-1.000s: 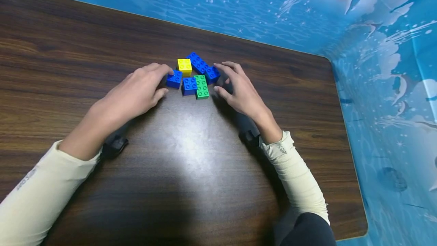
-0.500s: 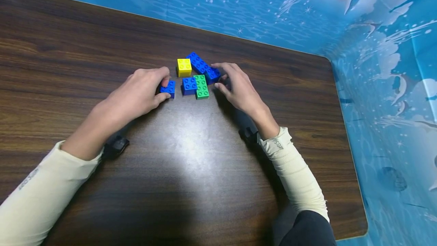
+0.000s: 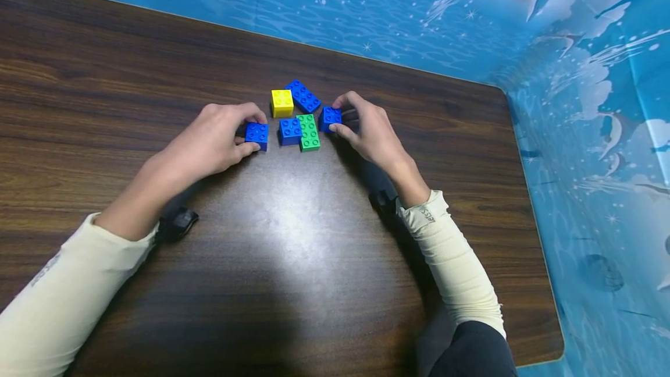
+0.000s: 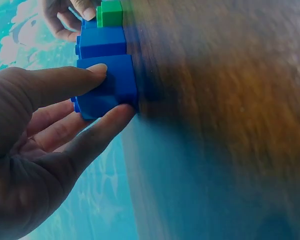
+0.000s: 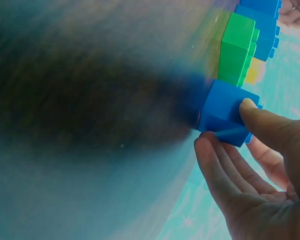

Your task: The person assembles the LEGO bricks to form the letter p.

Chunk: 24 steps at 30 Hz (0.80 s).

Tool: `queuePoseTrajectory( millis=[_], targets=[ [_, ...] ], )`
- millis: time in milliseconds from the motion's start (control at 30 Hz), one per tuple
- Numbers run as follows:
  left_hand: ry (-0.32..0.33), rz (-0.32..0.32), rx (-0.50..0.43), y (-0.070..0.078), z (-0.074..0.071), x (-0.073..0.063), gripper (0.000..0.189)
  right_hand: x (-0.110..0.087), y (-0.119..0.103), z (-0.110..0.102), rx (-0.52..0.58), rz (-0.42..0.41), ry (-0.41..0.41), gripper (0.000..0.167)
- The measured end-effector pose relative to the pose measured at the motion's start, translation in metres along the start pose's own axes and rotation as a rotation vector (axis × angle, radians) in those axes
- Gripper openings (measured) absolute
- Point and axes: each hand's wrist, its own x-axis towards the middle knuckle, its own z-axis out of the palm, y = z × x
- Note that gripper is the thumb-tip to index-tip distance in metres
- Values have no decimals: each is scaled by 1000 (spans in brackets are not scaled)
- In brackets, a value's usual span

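My left hand (image 3: 211,135) pinches a square blue toy brick (image 3: 256,136) at the left of the group. In the left wrist view the thumb (image 4: 77,82) presses one side of that brick, with fingers at other sides. On the right, my right hand (image 3: 374,132) holds another square blue brick (image 3: 330,119) between thumb and fingers. The right wrist view shows its thumb on one side face and fingertips along the lower edge. Both bricks have their studs up and sit at the tabletop.
Between the hands, a third square blue brick (image 3: 290,132) lies against a longer green brick (image 3: 309,132). Behind them are a yellow brick (image 3: 282,103) and a longer blue brick (image 3: 303,96). Blue dolphin-patterned sheeting (image 3: 335,10) borders the brown table (image 3: 419,103) at the back and right.
The left hand has drawn its blue brick towards me and left, away from the yellow one. The right hand has taken hold of its blue brick, turned it and parted it from the longer blue brick.
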Motion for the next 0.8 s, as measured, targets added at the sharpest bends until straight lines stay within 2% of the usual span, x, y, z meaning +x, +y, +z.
queuePoseTrajectory(
  millis=[233,433,800],
  targets=[
    [-2,-7,-48,-5,-1,2,40,1,4,-2,55,24,21,43],
    [-21,-32,-81,-8,-3,3,41,1,4,-3,138,52,36,37],
    [-17,-46,-104,-9,-2,5,40,0,0,-9,324,-21,65,34]
  ],
)
